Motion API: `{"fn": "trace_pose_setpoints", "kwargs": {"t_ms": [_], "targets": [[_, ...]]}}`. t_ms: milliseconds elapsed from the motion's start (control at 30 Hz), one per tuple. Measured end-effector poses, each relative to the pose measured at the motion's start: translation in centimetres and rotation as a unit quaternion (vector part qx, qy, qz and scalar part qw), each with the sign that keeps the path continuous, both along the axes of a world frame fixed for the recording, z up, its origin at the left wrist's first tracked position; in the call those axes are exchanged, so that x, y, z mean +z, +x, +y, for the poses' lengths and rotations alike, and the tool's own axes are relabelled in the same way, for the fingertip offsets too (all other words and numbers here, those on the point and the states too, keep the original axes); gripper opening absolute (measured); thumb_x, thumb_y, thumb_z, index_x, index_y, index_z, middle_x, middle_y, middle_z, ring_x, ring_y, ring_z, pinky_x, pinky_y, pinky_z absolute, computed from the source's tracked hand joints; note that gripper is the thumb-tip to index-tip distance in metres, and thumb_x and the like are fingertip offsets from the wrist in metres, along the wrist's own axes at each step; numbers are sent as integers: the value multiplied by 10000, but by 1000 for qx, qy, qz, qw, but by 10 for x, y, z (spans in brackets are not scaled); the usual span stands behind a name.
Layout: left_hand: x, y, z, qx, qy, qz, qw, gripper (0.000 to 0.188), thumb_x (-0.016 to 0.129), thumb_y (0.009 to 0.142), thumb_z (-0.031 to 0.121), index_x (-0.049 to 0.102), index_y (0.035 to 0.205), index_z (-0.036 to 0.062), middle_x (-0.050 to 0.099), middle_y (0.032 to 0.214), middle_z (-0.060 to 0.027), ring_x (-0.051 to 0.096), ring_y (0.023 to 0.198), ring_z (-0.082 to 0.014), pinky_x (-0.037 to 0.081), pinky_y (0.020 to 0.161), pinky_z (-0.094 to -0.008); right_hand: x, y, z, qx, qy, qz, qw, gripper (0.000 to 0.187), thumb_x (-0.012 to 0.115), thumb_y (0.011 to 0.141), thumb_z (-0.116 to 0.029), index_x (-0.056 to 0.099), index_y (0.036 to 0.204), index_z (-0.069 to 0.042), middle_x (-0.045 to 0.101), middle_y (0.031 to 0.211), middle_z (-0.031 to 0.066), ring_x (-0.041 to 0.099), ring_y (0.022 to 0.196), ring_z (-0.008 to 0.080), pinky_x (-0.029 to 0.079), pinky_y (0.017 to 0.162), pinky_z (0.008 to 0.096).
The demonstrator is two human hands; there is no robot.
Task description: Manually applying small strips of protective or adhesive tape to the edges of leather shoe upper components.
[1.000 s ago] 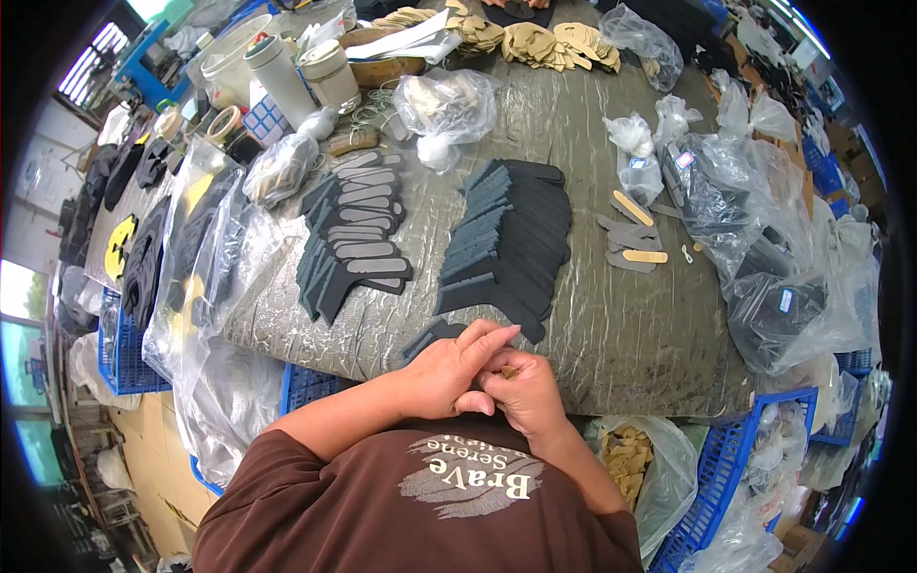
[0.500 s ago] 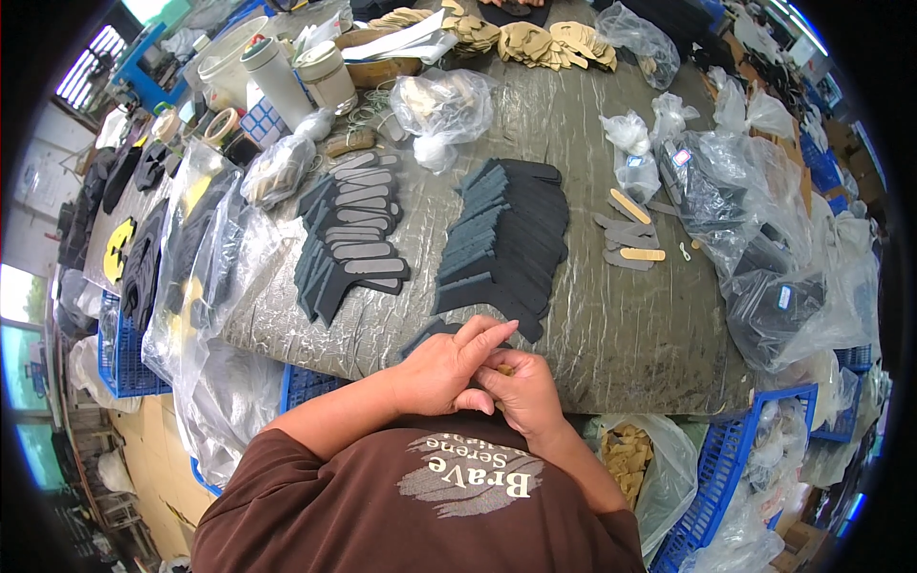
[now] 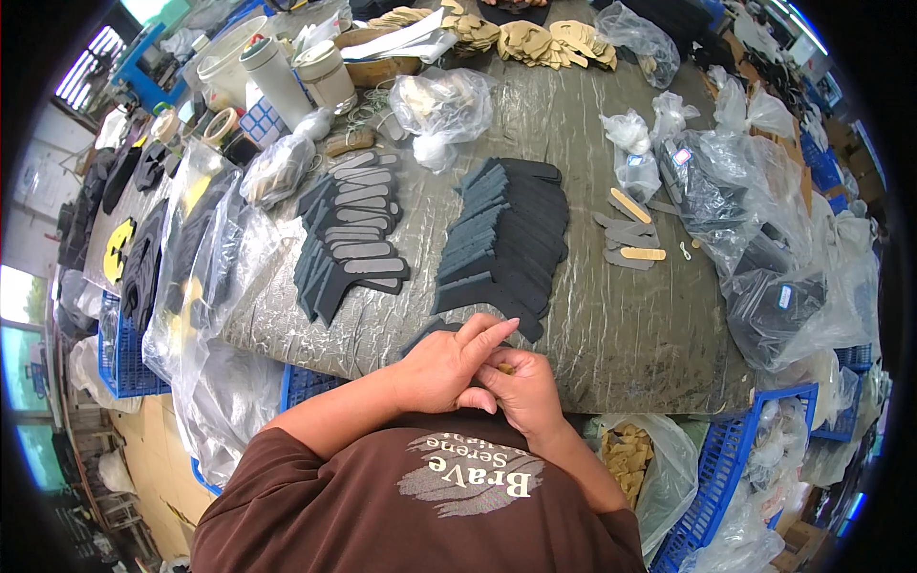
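Observation:
Both of my hands meet at the table's near edge, close to my body. My left hand [image 3: 444, 365] has its fingers drawn together over a dark, flat angled piece [image 3: 425, 333], which is mostly hidden under it. Against it, my right hand [image 3: 521, 390] is closed, fingertips pinched, with a small tan bit showing between the hands. Just beyond lies an overlapping row of dark angled pieces [image 3: 501, 244], their bluish edges to the left. Left of it, another row of dark pieces [image 3: 330, 253] carries grey rounded strips [image 3: 363, 234].
Grey and tan strips [image 3: 630, 234] lie on the table's right. Clear bags of dark pieces [image 3: 764, 258] crowd the right edge. Jars [image 3: 325, 76], a plastic bag [image 3: 442, 103] and tan cut pieces [image 3: 540, 45] stand farther back. A blue crate [image 3: 712, 477] sits below right.

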State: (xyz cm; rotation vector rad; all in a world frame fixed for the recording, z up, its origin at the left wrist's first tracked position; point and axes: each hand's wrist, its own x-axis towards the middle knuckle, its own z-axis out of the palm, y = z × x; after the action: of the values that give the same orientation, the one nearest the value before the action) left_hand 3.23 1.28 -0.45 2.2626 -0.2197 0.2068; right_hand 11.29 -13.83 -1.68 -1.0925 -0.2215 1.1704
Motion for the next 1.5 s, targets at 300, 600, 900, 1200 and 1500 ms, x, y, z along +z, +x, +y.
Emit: {"fn": "trace_pose_setpoints", "kwargs": {"t_ms": [300,600,900,1200,1500], "targets": [[-1,-2,-1,-21,-45,19,999,1005,528,727,696,243,1406,12,440,1214,-249,599,867,-425,513,723,-449,2,3,-1,20,-8,35,999,72,613,839,8,666,884,30,638,847,39,575,755,77,472,648,207],[-12,2,0,-10,-116,-55,992,822,536,824,590,325,1370,13,476,1184,-231,606,832,-378,508,719,-414,-1,3,0,28,-34,91,995,16,611,850,0,619,849,-13,583,773,4,507,636,42,398,535,192],[-9,2,14,152,-103,-62,981,204,633,831,42,646,1034,53,645,958,-79,635,754,-165,504,601,-279,-1,6,-2,-3,174,150,973,106,441,910,-75,510,987,-53,490,784,-33,354,566,27,283,504,173],[12,-9,13,50,1,-159,986,190,749,708,86,643,865,69,614,857,-67,631,692,-243,502,563,-324,4,8,2,-139,34,185,972,92,432,888,-133,502,941,-105,546,807,8,468,599,78,407,523,227],[-12,-37,23,369,-395,64,839,107,727,804,72,682,884,16,626,711,22,505,554,-27,408,486,-192,-15,28,-40,-251,-4,-256,934,63,605,863,-101,543,872,-91,532,674,15,442,494,110,374,466,239]]}}
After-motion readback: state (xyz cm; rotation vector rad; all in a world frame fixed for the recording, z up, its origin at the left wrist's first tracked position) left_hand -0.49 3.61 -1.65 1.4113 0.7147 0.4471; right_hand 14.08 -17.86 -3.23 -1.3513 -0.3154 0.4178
